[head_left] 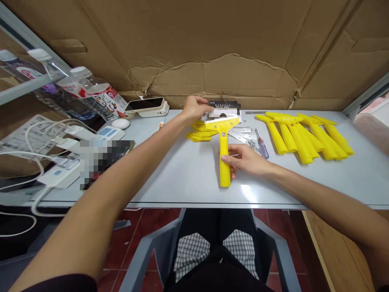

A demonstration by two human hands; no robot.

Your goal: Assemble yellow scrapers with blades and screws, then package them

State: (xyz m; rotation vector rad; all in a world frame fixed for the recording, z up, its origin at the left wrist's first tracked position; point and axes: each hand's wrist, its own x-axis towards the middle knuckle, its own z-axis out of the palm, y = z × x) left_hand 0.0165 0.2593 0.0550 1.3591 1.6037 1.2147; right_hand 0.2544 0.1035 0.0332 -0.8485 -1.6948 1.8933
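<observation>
A yellow scraper [224, 156] with a wide head lies near the middle of the white table, its handle toward me. My right hand [243, 159] is closed round that handle from the right. Behind the head, my left hand [196, 108] reaches to the left edge of a small black and white box [224, 111]; its fingers are bent, and what they hold, if anything, is too small to make out. Flat yellow pieces [202, 132] lie below the left hand. Metal blades [240, 134], a pile of screws [254, 147] and a screwdriver [263, 148] sit right of the scraper head.
Several yellow scraper handles [304, 136] lie in a row on the right of the table [182, 178]. At the left are a phone [146, 105], a white mouse [120, 123], power strips [60, 172] with cables, and plastic bottles [105, 97]. Cardboard [212, 40] stands behind.
</observation>
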